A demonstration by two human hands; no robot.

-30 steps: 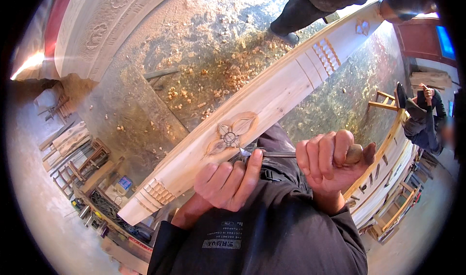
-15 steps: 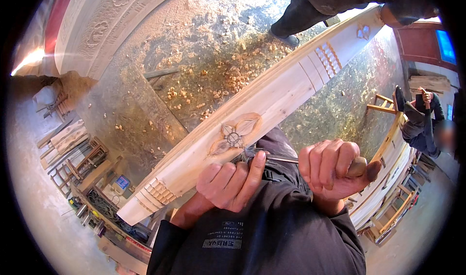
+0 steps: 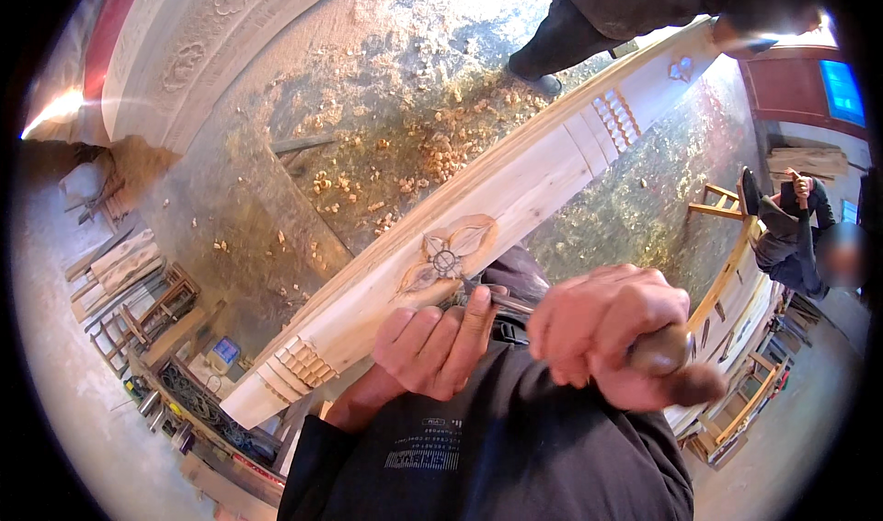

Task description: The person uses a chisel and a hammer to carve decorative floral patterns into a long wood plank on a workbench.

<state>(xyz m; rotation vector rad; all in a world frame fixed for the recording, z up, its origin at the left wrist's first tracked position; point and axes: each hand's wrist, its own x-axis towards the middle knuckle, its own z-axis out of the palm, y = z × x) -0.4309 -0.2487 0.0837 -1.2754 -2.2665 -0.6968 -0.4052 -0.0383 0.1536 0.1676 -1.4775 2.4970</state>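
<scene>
A long pale wooden beam [image 3: 550,193] runs diagonally across the view, with a four-petal flower carving [image 3: 444,263] and carved rows of beading near either end. My left hand [image 3: 432,346] is curled at the beam's lower edge just below the flower, thumb and fingers closed on the chisel's thin metal shaft [image 3: 509,305]. My right hand [image 3: 616,337], smeared by motion, is closed around the chisel's wooden handle [image 3: 659,354] to the right, out over my dark shirt. The blade's tip sits by the flower's lower petal, largely hidden by my left fingers.
A person's dark-clothed leg [image 3: 579,29] stands at the beam's far end. Another person [image 3: 791,236] sits at right beside a long bench [image 3: 713,319] with tools. A pale carved panel [image 3: 179,70] is top left, wooden stools [image 3: 147,305] lower left, shavings [image 3: 441,162] on the floor.
My right hand has shifted slightly left and turned, bringing the handle's rounded end toward the camera and lower. My left hand stays nearly in place at the flower.
</scene>
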